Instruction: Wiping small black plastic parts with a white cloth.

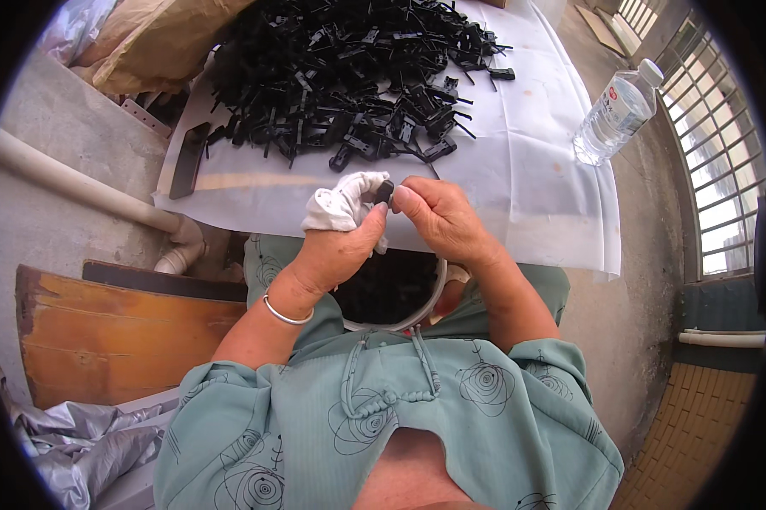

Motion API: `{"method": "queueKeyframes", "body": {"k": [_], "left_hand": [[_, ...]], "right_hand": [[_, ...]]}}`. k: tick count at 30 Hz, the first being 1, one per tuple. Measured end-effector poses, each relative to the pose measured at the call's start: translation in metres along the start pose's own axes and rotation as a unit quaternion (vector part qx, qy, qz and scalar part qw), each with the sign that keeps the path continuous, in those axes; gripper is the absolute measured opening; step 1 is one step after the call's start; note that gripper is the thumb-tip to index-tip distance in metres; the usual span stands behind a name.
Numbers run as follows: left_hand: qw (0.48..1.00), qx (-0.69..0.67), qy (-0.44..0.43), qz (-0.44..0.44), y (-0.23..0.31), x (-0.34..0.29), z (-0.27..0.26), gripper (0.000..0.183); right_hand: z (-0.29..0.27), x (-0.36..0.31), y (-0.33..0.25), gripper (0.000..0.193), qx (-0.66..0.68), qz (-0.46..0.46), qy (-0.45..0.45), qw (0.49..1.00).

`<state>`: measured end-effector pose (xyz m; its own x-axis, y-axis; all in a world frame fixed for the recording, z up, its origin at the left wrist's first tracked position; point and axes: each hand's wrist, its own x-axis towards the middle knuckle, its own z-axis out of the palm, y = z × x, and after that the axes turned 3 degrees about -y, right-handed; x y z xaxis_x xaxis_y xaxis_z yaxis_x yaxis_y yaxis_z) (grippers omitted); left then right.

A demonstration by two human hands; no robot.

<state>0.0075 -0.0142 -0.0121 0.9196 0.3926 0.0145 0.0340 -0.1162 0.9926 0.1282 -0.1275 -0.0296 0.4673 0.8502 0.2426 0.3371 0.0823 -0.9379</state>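
A small black plastic part [384,191] is pinched between my two hands above the near edge of the table. My left hand [346,246], its fingers wrapped in a white cloth [342,202], grips the part with the thumb. Thumb and bent fingers of my right hand [440,219] close on the part's right side. Just beyond my hands, a large heap of similar black plastic parts [340,81] covers the far table. Below my hands, between my knees, stands a pale round bucket [440,280] with dark contents that I cannot make out singly.
White sheeting [531,170] covers the table. A clear plastic bottle [618,110] with a white cap stands at its right. A dark flat bar [189,161] lies at the left edge. Beyond are a pale pipe [77,183], a curved wooden board [128,336] and a barred window [714,144].
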Motion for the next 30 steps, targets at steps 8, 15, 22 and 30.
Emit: {"method": "queueKeyframes", "body": {"k": [8, 15, 22, 30], "left_hand": [[0.915, 0.314, 0.090, 0.238, -0.017, 0.004, 0.003, 0.027], [0.993, 0.033, 0.032, 0.109, -0.012, 0.002, -0.003, 0.029], [0.999, -0.039, 0.000, 0.017, -0.003, 0.002, -0.008, 0.029], [0.984, -0.136, -0.105, -0.048, 0.003, -0.003, -0.007, 0.026]], "right_hand": [[0.017, -0.001, 0.004, 0.025, -0.087, -0.030, 0.034, 0.995], [-0.003, 0.000, -0.003, 0.016, -0.023, 0.012, -0.028, 0.999], [-0.010, 0.000, 0.007, 0.011, -0.109, -0.135, -0.012, 0.985], [-0.002, -0.001, 0.000, 0.013, -0.022, -0.034, -0.013, 0.999]]}}
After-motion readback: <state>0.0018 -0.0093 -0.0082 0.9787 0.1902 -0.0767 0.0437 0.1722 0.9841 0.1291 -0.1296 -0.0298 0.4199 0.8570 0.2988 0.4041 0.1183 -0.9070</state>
